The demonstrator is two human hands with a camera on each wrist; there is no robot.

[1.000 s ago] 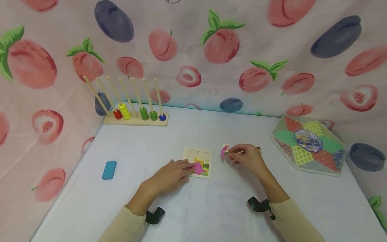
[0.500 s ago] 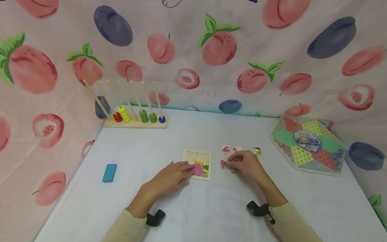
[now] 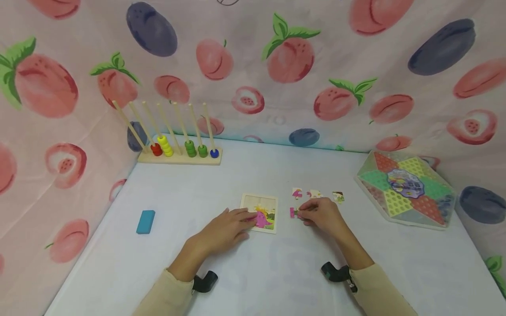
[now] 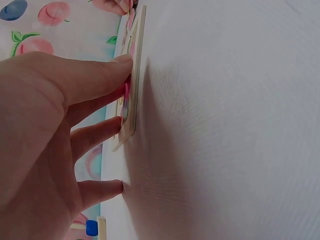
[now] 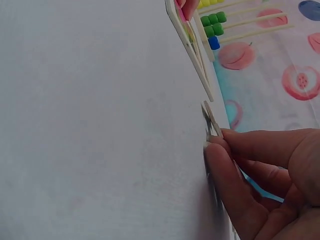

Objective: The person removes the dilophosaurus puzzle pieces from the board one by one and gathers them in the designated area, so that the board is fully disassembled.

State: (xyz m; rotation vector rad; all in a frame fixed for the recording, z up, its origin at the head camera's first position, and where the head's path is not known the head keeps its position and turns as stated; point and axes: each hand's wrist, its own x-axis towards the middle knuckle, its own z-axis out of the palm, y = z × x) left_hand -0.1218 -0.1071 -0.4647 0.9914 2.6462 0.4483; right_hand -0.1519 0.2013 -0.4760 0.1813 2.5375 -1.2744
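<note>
A small square wooden puzzle board (image 3: 247,199) lies in mid-table, its lower part filled with a pink dinosaur picture and its upper part bare wood. My left hand (image 3: 220,231) rests its fingertips on the board's left side, fingers spread and fairly straight; the left wrist view shows the thumb (image 4: 117,70) at the board's edge. To the right of the board, my right hand (image 3: 323,215) pinches a puzzle piece (image 3: 292,212) with pink and green on it between thumb and fingers, low over the table. In the right wrist view that piece (image 5: 213,119) appears tilted edge-on, partly hidden by fingertips.
Loose puzzle pieces lie beyond the right hand: one with a pink shape (image 3: 297,193), a pale one (image 3: 315,193), a dark-and-green one (image 3: 338,196). A bead counting rack (image 3: 179,159) stands back left, a blue block (image 3: 146,221) at left, a hexagonal game box (image 3: 405,188) at right.
My right hand has drawn the pinched piece nearer to me, away from the row of loose pieces, which now shows more fully. The left hand has stayed on the board.
</note>
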